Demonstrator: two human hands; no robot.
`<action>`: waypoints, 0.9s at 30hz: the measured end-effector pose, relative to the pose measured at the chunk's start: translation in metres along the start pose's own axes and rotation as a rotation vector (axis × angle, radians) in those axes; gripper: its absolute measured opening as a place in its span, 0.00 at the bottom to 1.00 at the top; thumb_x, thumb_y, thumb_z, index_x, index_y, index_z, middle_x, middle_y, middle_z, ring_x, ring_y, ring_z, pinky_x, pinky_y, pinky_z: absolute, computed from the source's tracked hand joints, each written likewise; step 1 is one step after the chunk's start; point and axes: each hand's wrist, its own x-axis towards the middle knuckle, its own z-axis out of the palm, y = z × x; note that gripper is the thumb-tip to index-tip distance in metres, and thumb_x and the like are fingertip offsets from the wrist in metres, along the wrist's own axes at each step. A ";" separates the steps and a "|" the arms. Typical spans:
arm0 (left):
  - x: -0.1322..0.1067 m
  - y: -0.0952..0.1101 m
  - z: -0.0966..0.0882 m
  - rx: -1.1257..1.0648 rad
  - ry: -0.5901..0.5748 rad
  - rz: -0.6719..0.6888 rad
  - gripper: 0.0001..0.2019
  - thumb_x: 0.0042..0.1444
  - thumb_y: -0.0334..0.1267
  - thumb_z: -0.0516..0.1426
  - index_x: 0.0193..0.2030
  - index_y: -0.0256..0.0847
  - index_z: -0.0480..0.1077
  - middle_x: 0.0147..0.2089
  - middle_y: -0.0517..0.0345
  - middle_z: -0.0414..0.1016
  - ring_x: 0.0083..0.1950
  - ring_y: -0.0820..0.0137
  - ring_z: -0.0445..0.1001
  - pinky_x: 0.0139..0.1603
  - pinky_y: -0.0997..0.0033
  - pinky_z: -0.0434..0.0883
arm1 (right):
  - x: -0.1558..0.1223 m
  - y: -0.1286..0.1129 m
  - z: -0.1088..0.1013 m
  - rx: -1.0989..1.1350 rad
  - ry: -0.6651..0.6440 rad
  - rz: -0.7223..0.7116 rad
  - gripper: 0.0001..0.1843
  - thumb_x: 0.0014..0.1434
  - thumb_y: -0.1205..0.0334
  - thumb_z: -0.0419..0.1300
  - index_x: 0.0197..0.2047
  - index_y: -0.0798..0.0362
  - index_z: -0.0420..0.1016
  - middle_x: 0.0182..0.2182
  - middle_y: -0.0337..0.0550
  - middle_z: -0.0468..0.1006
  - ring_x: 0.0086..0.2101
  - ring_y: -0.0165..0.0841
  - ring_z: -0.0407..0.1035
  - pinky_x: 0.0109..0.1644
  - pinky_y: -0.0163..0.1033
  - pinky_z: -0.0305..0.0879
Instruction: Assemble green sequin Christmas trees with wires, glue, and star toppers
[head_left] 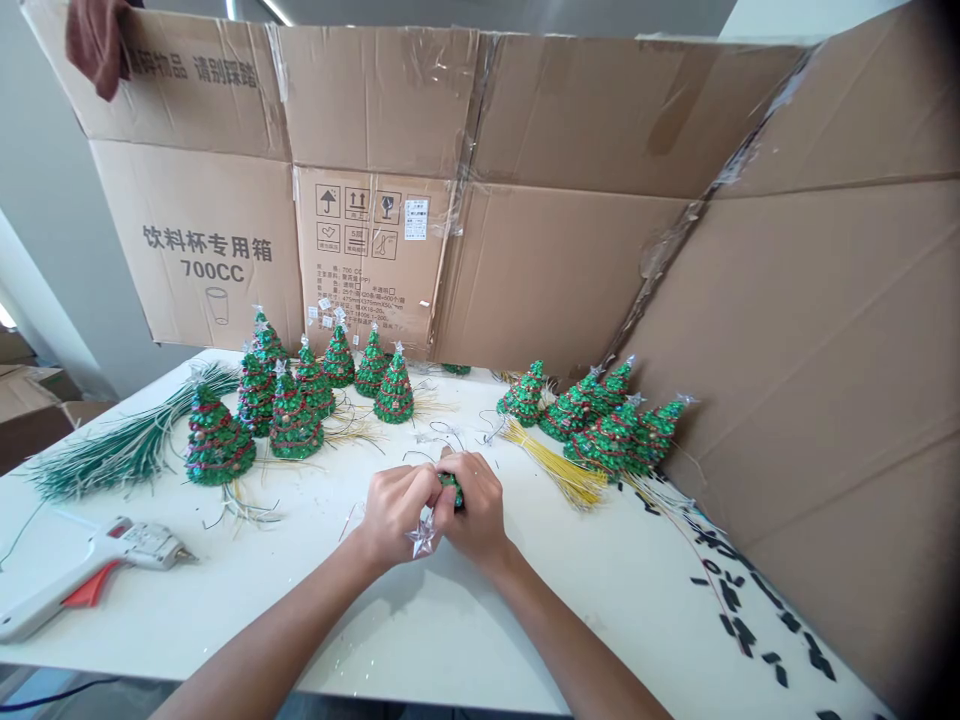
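Small green tinsel tree [452,489] above the middle of the white table's near half, nearly all hidden inside two hands, only a sliver of green showing between the fingers. Clear plastic star [422,536] just below the hands, its join to the tree out of sight, so no telling whether attached. Left hand [397,515] and right hand [471,505] pressed close together, clamped around the little tree, fingers curled, fingertips hidden. Bare forearms angling in from the bottom edge, elbows cut off by the frame.

Thin dark wires [442,440] looping loose just past the hands. To the right, a bundle of yellow wires [559,465] beside several tinsel trees [600,430], tilted and overlapping, hard to count. To the left, a cluster of upright tinsel trees [292,400], many star-topped, and a long sheaf of green wires [127,445]. Near the left edge of the white table [315,640], a white hot glue gun [112,570] with an orange trigger, lying on its side, handle end running out of frame. Black strips [750,610] scattered toward the right corner. Behind everything, a flattened cardboard carton [375,130] printed with Chinese text and "700CC", a brown cloth [94,45] draped over its top corner.
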 end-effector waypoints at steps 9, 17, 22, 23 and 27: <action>0.002 0.000 0.000 -0.012 -0.013 0.014 0.13 0.69 0.35 0.59 0.38 0.47 0.57 0.26 0.68 0.63 0.23 0.74 0.60 0.26 0.70 0.59 | -0.001 0.006 -0.001 0.001 0.007 0.003 0.07 0.73 0.63 0.54 0.41 0.46 0.70 0.31 0.42 0.78 0.32 0.40 0.71 0.38 0.46 0.65; 0.002 0.000 -0.002 -0.008 -0.019 -0.001 0.11 0.73 0.36 0.53 0.37 0.47 0.57 0.26 0.66 0.62 0.23 0.73 0.59 0.26 0.68 0.59 | -0.001 0.002 0.000 0.002 -0.011 -0.021 0.09 0.75 0.60 0.52 0.41 0.46 0.70 0.31 0.43 0.78 0.32 0.40 0.71 0.40 0.47 0.65; 0.002 -0.001 -0.001 -0.003 -0.014 -0.003 0.11 0.70 0.33 0.54 0.37 0.46 0.57 0.26 0.67 0.62 0.23 0.73 0.58 0.26 0.68 0.58 | -0.001 0.003 0.001 0.006 -0.008 -0.016 0.09 0.75 0.60 0.52 0.41 0.46 0.70 0.30 0.42 0.77 0.32 0.40 0.70 0.39 0.46 0.65; 0.002 -0.001 -0.001 -0.003 -0.009 0.001 0.10 0.70 0.35 0.55 0.37 0.46 0.58 0.26 0.67 0.62 0.23 0.73 0.58 0.26 0.68 0.58 | 0.000 0.004 0.000 0.007 -0.004 -0.010 0.08 0.75 0.60 0.53 0.41 0.47 0.70 0.31 0.42 0.77 0.32 0.40 0.70 0.39 0.46 0.65; 0.002 0.000 0.000 0.001 0.021 0.032 0.13 0.72 0.46 0.56 0.38 0.46 0.59 0.26 0.66 0.62 0.23 0.72 0.58 0.25 0.68 0.58 | 0.001 0.008 -0.002 0.002 0.007 0.013 0.04 0.72 0.62 0.59 0.42 0.47 0.71 0.31 0.40 0.78 0.31 0.39 0.70 0.38 0.45 0.65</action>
